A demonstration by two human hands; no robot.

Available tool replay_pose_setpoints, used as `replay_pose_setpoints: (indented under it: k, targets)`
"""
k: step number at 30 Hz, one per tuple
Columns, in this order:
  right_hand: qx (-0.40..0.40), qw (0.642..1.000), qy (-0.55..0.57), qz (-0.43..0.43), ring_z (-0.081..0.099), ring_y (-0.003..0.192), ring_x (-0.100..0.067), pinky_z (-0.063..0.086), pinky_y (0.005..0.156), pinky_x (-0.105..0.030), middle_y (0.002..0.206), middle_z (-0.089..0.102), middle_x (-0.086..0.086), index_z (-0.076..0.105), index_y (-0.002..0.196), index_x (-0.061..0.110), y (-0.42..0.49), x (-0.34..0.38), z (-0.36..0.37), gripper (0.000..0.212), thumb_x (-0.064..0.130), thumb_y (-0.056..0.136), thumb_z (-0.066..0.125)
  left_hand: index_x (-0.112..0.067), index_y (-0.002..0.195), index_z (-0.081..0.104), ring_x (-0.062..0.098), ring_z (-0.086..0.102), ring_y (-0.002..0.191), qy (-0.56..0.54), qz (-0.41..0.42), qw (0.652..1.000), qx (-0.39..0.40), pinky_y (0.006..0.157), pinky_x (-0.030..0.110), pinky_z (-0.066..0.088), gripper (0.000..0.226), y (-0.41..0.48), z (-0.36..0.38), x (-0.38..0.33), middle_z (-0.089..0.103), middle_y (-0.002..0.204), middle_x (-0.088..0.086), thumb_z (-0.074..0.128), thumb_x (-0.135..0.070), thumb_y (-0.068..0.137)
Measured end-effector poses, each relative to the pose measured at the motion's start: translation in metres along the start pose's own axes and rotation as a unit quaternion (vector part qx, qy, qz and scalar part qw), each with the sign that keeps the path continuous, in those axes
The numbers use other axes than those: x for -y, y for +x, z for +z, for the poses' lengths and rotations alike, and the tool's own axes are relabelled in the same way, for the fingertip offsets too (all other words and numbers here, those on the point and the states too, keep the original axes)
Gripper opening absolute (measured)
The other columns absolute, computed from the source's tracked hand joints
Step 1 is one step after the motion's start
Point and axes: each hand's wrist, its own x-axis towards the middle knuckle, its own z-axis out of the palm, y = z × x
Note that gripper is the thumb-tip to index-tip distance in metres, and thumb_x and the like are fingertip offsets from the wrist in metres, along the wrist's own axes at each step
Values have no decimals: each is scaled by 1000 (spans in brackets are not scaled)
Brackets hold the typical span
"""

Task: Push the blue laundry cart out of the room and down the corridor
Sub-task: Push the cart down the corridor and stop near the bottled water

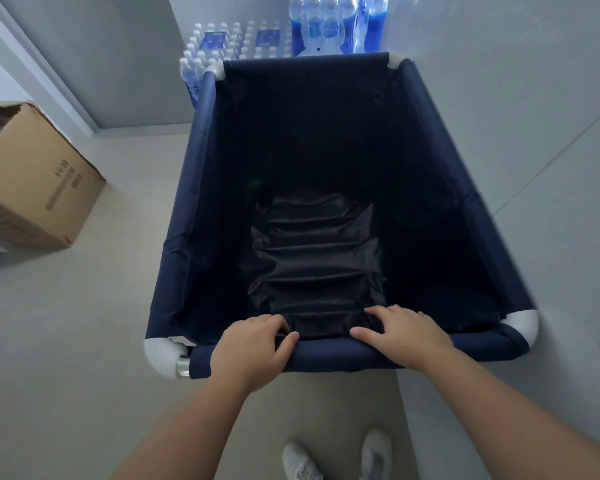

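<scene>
Both hands wrap the near rail of the blue laundry cart [201, 188]: left hand [253, 348] and right hand [400, 332] spaced apart, fingers curled over inside, likely for steering. Cart sits empty against the right wall [534, 98], nose toward stacked water bottle packs [236, 41], cardboard box [35, 181] on the left, so pushing probably needs a turn first.

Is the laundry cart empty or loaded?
Empty: the blue laundry cart shows only its dark wrinkled fabric lining down to the bottom, with no laundry inside.

The laundry cart [201, 188] under the hands is navy with white corners; beyond it, blue-labelled water bottles [243, 39].
</scene>
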Motion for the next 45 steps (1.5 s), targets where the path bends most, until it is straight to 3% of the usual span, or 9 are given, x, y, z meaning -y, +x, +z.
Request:
replay_pose_setpoints:
  k: [4,8,13,20,27,36,45]
  targets:
    - [17,1000,-2,5,48,133,-21,38,109,-45,150,49,3,36,151,39,0,-1,-2,86,89,81,26,-33,95,63,7,58,83,0,-1,1000,-16,74,28,41,25,0,0,-2,66,93,-15,46,-51,95]
    - [58,998,9,20,49,132,-25,43,100,-45,152,47,3,34,152,42,3,0,-3,94,93,74,23,-32,96,62,8,58,84,20,14,1000,-13,78,30,44,32,0,2,0,65,94,-15,38,-53,95]
    - [81,996,12,39,45,137,-29,41,99,-47,158,41,1,22,156,46,12,2,-8,105,98,65,21,-31,97,63,10,58,86,32,37,999,-15,82,34,47,40,9,1,2,65,96,-13,30,-53,94]
    - [84,996,8,42,44,139,-29,39,102,-46,159,40,0,21,156,46,15,2,-9,108,99,62,18,-30,100,63,11,58,91,38,54,998,-18,87,34,45,44,13,2,4,65,100,-12,26,-53,94]
    - [52,998,7,26,48,134,-27,42,97,-45,154,45,2,26,154,46,14,1,-7,99,96,68,21,-29,95,65,10,58,87,46,52,997,-44,85,31,44,46,12,5,4,66,95,-12,26,-53,93]
    - [-4,1000,-23,7,56,122,-21,48,89,-42,140,54,6,36,150,43,14,0,-3,77,83,86,25,-28,95,66,12,59,87,61,37,997,-24,85,34,45,51,13,3,3,66,95,-10,22,-53,94]
    - [-32,999,-33,-6,58,120,-22,45,91,-42,138,56,5,40,150,40,11,1,-4,69,76,92,28,-28,93,66,13,59,86,87,33,996,-2,84,34,44,55,13,0,1,66,93,-10,18,-53,94]
